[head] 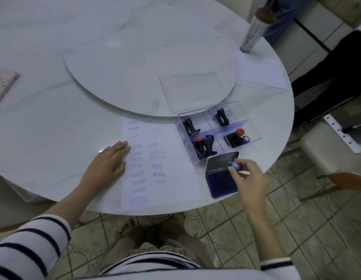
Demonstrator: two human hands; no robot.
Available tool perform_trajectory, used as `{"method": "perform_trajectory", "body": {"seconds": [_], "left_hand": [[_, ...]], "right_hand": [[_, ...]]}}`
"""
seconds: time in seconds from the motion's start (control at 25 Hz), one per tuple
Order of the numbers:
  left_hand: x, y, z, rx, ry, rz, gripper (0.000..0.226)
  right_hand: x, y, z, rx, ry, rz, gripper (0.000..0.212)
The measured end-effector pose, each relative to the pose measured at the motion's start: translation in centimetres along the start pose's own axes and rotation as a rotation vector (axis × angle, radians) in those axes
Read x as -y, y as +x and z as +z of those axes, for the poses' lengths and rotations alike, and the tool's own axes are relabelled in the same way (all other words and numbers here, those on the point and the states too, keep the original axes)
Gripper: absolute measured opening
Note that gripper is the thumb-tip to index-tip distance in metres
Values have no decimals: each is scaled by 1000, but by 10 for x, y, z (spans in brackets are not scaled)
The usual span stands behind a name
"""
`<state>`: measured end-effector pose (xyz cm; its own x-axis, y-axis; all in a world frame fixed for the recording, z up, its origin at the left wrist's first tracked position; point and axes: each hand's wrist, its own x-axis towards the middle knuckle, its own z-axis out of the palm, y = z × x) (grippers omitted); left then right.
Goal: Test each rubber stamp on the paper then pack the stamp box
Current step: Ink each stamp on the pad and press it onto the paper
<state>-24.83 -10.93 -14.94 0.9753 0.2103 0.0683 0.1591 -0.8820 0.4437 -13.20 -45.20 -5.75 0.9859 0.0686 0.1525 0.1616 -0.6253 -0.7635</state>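
A white paper (171, 158) covered with blue stamp prints such as SAMPLE and AIR MAIL lies at the table's near edge. My left hand (109, 162) rests flat on its left side, fingers apart. To the right, a clear four-compartment stamp box (218, 128) holds several black-handled stamps with blue or red caps. In front of the box sits an open blue ink pad (221, 180) with its lid raised. My right hand (247, 176) grips a blue-capped stamp (235, 165) by its top, over the pad. The stamp's lower part is hidden by my fingers.
The clear box lid (193, 91) lies on the round turntable (135, 63) behind the box. A bottle (254, 31) stands on another sheet (262, 71) at the far right. A phone (4, 81) lies at the left edge. Chairs and a person's legs stand beyond the table's right side.
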Motion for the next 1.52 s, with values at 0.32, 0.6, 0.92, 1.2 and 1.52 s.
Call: {"method": "perform_trajectory", "body": {"seconds": [0.32,0.6,0.92,1.2,1.52], "left_hand": [[0,-1,-1,19,0,-17,58],[-2,-1,-2,7,-4,-18,56],[-4,-3,-2,4,5,-19,58],[-4,-3,-4,-9,-2,-6,59],[1,-1,0,-4,-7,0,59]], "right_hand": [[-17,-28,25,29,-64,-27,11],[-22,-36,25,16,-63,-62,11],[-17,-35,24,48,-70,-22,9],[11,-40,29,67,-31,61,16],[59,-76,92,363,40,18,20]]}}
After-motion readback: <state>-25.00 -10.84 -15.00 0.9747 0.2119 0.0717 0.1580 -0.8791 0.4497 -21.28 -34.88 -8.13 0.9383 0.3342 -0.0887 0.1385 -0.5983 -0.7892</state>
